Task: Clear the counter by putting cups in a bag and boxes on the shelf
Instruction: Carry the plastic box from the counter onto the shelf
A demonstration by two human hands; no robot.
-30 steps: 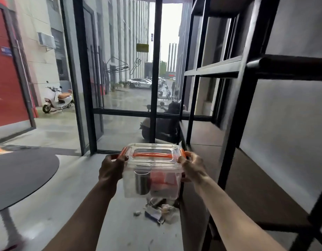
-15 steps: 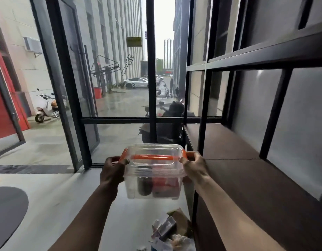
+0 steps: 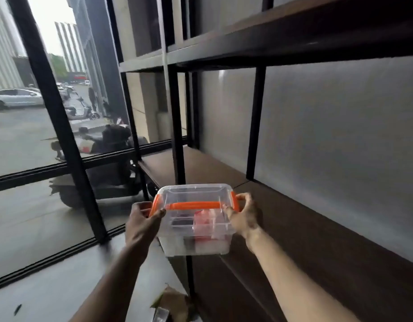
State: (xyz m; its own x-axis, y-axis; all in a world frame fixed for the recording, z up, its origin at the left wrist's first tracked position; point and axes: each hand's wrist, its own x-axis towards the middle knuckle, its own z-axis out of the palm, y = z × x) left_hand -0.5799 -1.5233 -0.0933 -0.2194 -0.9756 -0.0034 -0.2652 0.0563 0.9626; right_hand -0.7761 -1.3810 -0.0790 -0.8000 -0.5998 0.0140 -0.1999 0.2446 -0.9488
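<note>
I hold a clear plastic box [image 3: 196,231] with an orange handle and orange side clips in both hands. My left hand [image 3: 142,223] grips its left end and my right hand [image 3: 243,216] grips its right end. Inside it a red item and a dark item show through the walls. The box hangs in the air at the front edge of the dark brown shelf board [image 3: 317,240], right in front of a black upright post [image 3: 177,126]. Its right part overlaps the board's front edge.
The shelf unit has black metal posts and a higher board [image 3: 282,40] overhead, with a grey wall behind. To the left stands a glass front with black frames [image 3: 59,117], and scooters are outside. Cardboard and litter [image 3: 175,305] lie on the floor below the box.
My view has swung right and closer to the shelf. The box, still held by both hands, has moved from beside the shelf to its front edge.
</note>
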